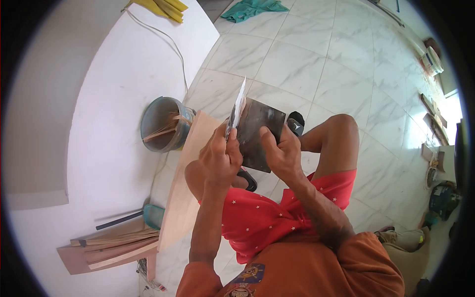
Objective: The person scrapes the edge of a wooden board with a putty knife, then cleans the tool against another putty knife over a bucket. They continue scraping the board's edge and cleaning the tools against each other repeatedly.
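My view looks down on the left hand pinching a thin white-edged piece, held upright and edge-on between thumb and fingers. The right hand grips the lower right part of a dark flat sheet, thumb pressed on its face. I see both pieces above the marbled tile floor, just beyond the right edge of the pale board.
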Available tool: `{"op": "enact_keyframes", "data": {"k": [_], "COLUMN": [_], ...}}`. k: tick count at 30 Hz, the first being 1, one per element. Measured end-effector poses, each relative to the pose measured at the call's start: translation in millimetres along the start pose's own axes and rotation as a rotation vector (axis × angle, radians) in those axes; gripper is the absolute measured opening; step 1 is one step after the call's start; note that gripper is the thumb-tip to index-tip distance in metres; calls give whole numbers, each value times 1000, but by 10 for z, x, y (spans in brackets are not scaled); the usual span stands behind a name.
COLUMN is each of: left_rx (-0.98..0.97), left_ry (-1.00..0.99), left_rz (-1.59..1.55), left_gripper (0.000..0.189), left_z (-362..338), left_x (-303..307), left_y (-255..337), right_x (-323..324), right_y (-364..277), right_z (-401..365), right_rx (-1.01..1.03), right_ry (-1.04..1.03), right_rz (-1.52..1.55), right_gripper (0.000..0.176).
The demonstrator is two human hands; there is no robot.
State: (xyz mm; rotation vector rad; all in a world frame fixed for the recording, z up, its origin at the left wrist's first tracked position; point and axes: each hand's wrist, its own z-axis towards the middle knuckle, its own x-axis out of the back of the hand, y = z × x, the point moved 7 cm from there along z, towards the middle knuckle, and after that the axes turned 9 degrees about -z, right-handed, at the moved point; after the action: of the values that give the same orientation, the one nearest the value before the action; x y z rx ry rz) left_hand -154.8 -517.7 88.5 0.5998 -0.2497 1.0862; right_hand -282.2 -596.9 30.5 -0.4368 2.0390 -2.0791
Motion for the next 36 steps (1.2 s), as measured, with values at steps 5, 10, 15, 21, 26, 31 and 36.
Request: {"op": "enact_keyframes", "data": {"k": [5, 10, 15, 21, 26, 31, 36], "left_rx": [14, 52, 85, 104, 219, 307, 573], "left_ry": [-59, -116, -167, -233, -329, -336, -394], "left_rz": [-26, -2, 44, 53, 104, 121, 175], "left_gripper": [29, 27, 25, 26, 27, 22, 28], "left_z": [-27, -67, -83, -108, -164, -237, -320], "left_x": [-76, -95, -76, -33, 26, 109, 293], "left_y": [23, -5, -14, -2, 0, -27, -115], "right_x": [33, -2, -116, -224, -309, -343, -356], "right_y": [125, 246, 407, 557, 563, 675, 647], "right_z": [35, 90, 128, 136, 123, 143, 236], "right_rx": [-36, -92, -167, -308, -359, -369, -487], "right_ry": [19, -27, -50, -112, -64, -122, -111], "right_rz": [29, 120, 300, 487, 588, 548, 718], "right_gripper": [19, 22, 24, 29, 29, 29, 28]}}
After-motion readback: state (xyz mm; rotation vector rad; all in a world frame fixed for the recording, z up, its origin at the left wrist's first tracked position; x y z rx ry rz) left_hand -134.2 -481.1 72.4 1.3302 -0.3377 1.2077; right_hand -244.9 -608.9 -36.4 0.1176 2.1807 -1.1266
